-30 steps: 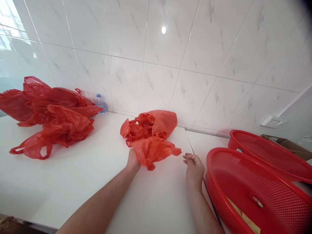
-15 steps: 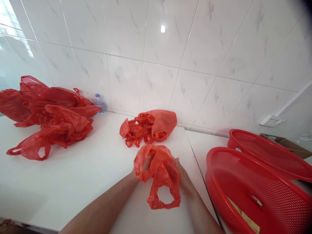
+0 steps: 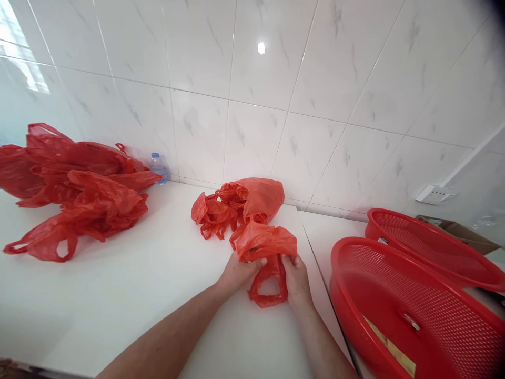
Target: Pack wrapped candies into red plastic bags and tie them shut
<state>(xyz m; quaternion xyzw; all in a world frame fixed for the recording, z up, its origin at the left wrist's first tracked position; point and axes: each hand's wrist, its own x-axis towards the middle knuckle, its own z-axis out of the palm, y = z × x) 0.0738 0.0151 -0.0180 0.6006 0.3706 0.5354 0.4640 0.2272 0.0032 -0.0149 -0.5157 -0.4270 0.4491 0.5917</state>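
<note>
Both my hands grip one red plastic bag (image 3: 265,243) over the white counter (image 3: 130,295). My left hand (image 3: 235,273) pinches its left side and my right hand (image 3: 295,279) pinches its right side. The bag's body bunches up above my fingers and its handle loop hangs down between my hands. Just behind it lies a small crumpled heap of red bags (image 3: 236,205) near the tiled wall.
A big pile of red bags (image 3: 74,189) covers the counter's left end, with a small water bottle (image 3: 158,166) behind it. Two red mesh baskets (image 3: 410,305) stand at the right, a wall socket (image 3: 434,193) above them and a cardboard box (image 3: 461,231) behind.
My left hand drew one bag from the small heap, my right hand came over and took hold too, and now both hold it nearer the heap with its handle hanging lower.
</note>
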